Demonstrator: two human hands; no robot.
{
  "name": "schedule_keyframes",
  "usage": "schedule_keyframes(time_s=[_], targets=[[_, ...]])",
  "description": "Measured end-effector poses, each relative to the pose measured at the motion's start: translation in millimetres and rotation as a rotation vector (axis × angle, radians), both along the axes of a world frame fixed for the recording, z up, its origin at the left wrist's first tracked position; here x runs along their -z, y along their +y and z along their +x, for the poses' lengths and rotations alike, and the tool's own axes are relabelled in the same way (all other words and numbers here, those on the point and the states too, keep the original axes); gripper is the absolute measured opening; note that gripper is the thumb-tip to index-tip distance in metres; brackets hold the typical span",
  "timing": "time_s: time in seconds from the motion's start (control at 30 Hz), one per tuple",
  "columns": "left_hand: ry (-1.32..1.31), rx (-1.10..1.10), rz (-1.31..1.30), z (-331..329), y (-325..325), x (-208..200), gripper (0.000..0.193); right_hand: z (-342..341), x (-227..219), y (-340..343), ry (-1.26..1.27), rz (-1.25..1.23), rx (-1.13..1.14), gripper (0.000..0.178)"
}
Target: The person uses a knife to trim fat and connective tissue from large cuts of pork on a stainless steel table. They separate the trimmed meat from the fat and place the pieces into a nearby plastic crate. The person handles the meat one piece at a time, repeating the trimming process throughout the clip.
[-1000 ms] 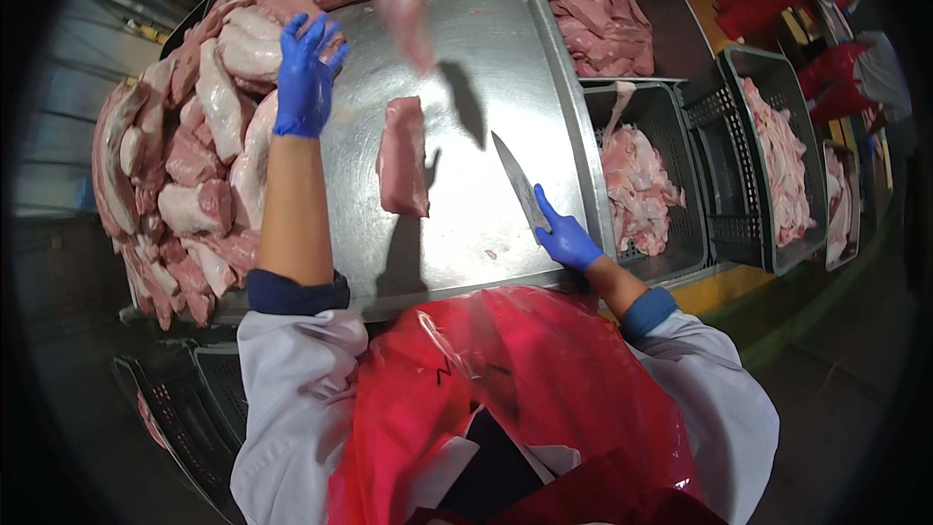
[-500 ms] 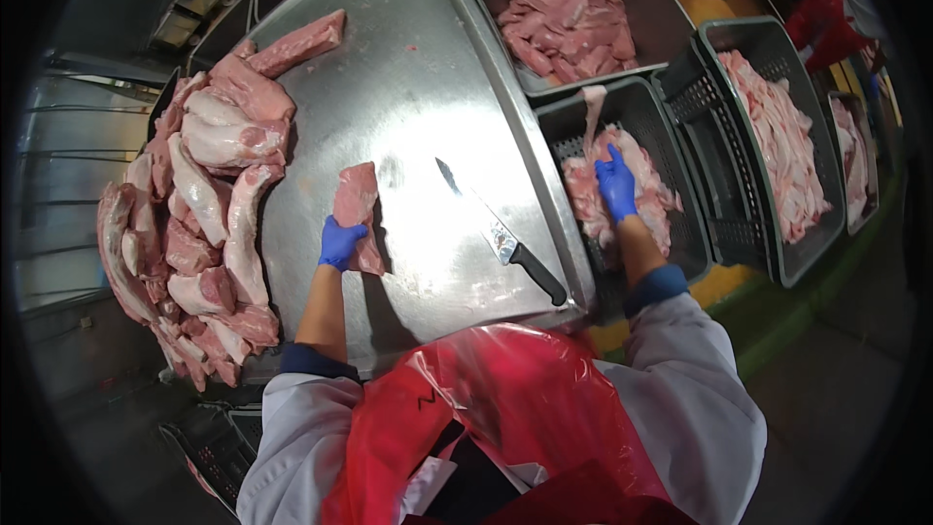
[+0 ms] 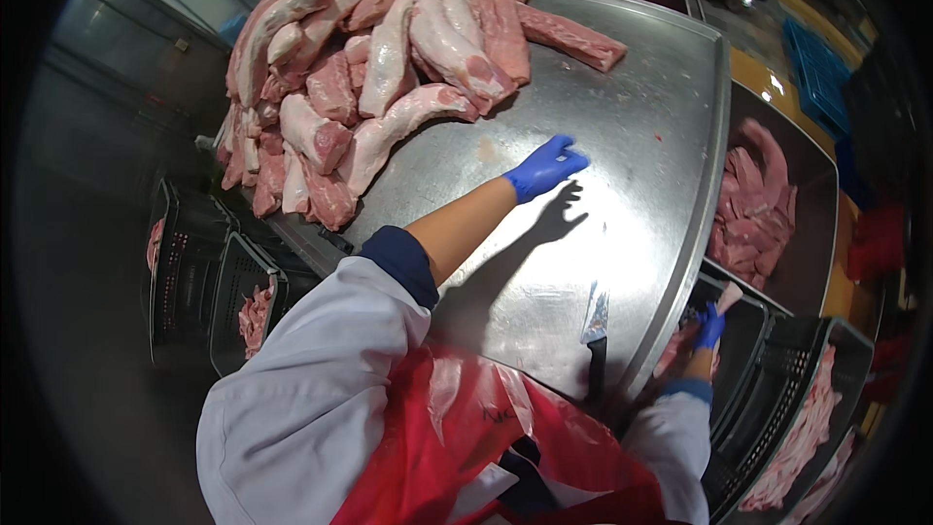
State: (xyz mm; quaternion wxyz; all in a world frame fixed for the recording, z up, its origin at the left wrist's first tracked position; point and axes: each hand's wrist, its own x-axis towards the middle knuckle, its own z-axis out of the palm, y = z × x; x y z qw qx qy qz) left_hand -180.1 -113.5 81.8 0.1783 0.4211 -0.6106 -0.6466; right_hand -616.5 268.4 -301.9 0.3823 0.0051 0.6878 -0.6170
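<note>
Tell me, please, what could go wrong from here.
The knife lies loose on the metal table, so the empty left hand might brush its blade if drawn back carelessly. The meat pile crowds the table's left edge, so a piece could perhaps slide off.

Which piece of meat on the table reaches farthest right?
The long pink strip at the upper right of the pile; its end lies right of every other piece on the table.

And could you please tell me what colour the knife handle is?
The knife handle is black; it shows best in the head view.
</note>
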Motion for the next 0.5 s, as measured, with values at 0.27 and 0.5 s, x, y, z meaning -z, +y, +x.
schedule_keyframes(time_s=[0.27, 0.5], targets=[[-0.265, -0.741, -0.45, 133, -207, 110, 0.07, 108, -95, 194, 0.974, 0.948, -0.402, 0.054], [-0.282, -1.245, -0.237, 51, -281, 112, 0.073, 281, -323, 126, 1.015, 0.342, -0.371, 0.064]])
